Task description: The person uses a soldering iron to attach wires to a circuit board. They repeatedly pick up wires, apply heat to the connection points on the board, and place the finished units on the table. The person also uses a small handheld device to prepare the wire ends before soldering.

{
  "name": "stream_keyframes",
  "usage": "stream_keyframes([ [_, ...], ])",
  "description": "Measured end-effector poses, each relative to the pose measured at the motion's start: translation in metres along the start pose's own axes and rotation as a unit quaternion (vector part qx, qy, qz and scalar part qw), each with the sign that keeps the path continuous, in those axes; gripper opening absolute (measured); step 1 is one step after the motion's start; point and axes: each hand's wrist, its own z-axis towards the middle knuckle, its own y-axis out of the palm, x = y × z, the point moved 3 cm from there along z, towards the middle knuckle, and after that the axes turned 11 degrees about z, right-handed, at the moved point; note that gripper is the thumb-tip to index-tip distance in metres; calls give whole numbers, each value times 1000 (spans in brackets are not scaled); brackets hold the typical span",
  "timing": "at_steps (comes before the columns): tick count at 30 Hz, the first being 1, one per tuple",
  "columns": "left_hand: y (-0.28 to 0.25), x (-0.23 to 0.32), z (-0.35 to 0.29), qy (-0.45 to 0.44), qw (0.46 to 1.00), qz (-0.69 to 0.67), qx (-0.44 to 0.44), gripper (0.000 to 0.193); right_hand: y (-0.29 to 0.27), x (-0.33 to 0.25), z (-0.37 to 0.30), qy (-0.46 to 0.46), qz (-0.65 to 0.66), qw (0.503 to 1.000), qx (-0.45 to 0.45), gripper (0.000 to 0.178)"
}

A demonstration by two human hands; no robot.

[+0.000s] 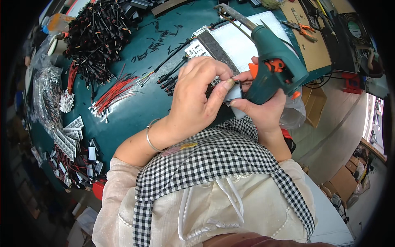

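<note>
My left hand (197,90) is closed, its thumb and forefinger pinched at the top of a small dark box (234,93). What lies between those fingertips is too small to make out. The handle of a green hot glue gun (284,53) with orange parts rests in my right hand (265,109), hiding part of the palm. That hand's fingers and thumb also reach the box from its right side. A grey tube-shaped part runs from the gun toward the far edge. Just beyond my left hand lie several black cables (168,84) and a dark flat bar (217,50).
A white sheet (263,33) is beyond the gun. Bunches of black cables (98,37) and red wires (117,92) cover the left of the green table (131,109). Circuit boards (68,142) sit at the near left. Orange-handled pliers (303,29) are on a board at the far right.
</note>
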Motion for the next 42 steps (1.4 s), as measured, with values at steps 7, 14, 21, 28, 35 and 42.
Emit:
stream_keyframes([
  [7, -29, -8, 11, -275, 919, -270, -85, 11, 11, 3, -6, -20, -64, 997, -46, 62],
  [14, -56, -86, 19, -269, 946, 167, -64, 16, -10, -8, -10, 26, 76, 997, 0, 57],
  [21, -41, -104, 22, -239, 942, 225, -71, 18, -12, -14, -17, 84, 5, 995, 56, 78],
  [28, -39, -103, 23, -222, 942, 236, -93, 20, -16, -16, -19, 96, 23, 995, 15, 72],
  [35, -40, -103, 24, -189, 944, 252, -97, 23, -7, -11, -18, 107, -31, 993, 35, 70],
  [42, -40, -103, 25, -191, 939, 265, -107, 24, -3, -4, -19, 142, -50, 988, 39, 67],
])
